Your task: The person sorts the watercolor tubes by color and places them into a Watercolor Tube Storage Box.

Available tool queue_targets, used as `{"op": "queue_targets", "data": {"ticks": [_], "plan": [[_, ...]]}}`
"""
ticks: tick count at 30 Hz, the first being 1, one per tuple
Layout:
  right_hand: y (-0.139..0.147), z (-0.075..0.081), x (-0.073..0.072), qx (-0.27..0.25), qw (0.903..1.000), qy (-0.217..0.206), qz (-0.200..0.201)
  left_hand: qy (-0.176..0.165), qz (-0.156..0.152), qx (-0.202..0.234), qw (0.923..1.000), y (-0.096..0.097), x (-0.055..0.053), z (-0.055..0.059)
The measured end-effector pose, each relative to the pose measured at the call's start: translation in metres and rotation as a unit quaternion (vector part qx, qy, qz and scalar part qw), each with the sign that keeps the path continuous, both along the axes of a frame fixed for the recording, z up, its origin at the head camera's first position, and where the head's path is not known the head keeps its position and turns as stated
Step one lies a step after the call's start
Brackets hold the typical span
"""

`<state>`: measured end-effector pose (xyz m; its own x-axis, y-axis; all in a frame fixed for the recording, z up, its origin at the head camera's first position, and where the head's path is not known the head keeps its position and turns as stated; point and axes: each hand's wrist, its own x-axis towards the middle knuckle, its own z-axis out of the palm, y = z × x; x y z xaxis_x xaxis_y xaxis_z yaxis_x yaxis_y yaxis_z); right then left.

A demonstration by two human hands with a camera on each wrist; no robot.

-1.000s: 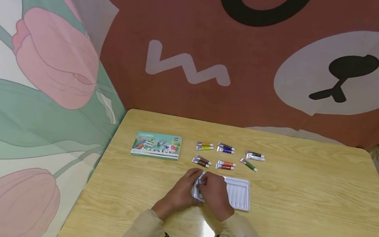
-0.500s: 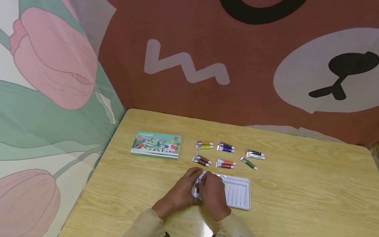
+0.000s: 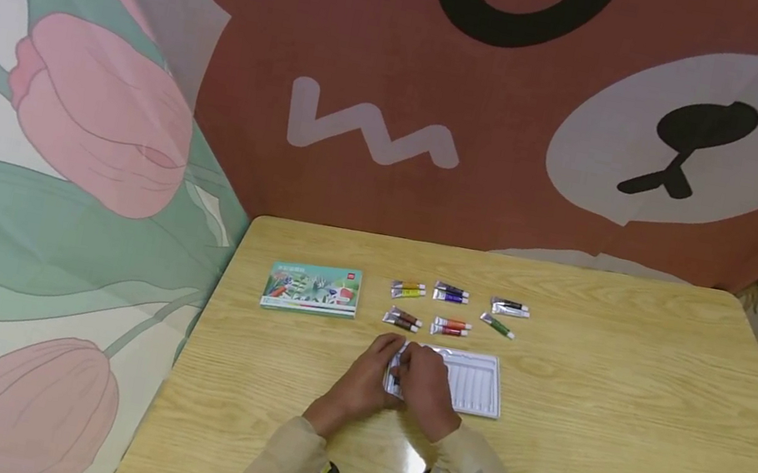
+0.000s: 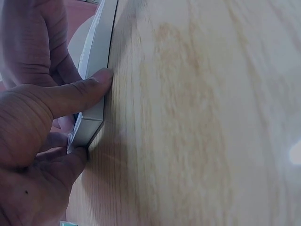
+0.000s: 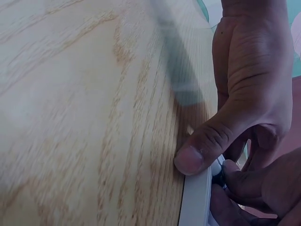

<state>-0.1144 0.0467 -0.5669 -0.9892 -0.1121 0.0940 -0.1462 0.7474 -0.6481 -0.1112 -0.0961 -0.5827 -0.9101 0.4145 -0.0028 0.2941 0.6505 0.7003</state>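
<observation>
A white plastic tray (image 3: 479, 385) with narrow ribbed slots lies on the table in front of me. My left hand (image 3: 361, 379) grips its left end, the thumb (image 4: 89, 89) along the near side wall and a finger at the end corner. My right hand (image 3: 427, 386) is over the tray's left part, fingers curled. In the right wrist view its fingertips pinch a small paint tube (image 5: 217, 170) inside the tray wall; a white cap and a dark bit show, the rest is hidden by the fingers.
Behind the tray lie paint tubes: a yellow pair (image 3: 409, 292), a purple-blue pair (image 3: 451, 294), a black-and-white pair (image 3: 510, 308), a green tube (image 3: 498, 325), a brown pair (image 3: 402, 319) and a red-orange pair (image 3: 451, 328). A teal illustrated box (image 3: 312, 289) stands back left.
My right hand and wrist have shifted slightly left over the tray, then stayed nearly still. The left hand keeps its grip on the tray's end.
</observation>
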Motion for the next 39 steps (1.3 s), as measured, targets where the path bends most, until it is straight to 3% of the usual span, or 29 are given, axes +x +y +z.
{"op": "queue_targets", "data": {"ticks": [10,18,22,31,39], "plan": [[0.004,0.01,0.004,0.018,0.9989,0.008,0.043,-0.005,-0.004,-0.009,0.9999,0.001,-0.002,0.001],[0.005,0.013,0.008,0.023,0.9959,0.02,0.085,0.015,-0.012,-0.008,0.9998,0.0,-0.003,0.0],[0.005,0.008,0.01,0.02,0.9958,0.041,0.079,0.029,-0.016,-0.011,0.9994,-0.001,-0.002,0.001],[0.004,0.002,0.014,-0.009,0.9969,0.051,0.058,0.009,-0.01,-0.017,0.9998,-0.001,-0.002,0.003],[0.004,-0.003,0.015,-0.019,0.9966,0.06,0.054,0.019,-0.018,-0.027,0.9993,-0.001,-0.001,0.002]]}}
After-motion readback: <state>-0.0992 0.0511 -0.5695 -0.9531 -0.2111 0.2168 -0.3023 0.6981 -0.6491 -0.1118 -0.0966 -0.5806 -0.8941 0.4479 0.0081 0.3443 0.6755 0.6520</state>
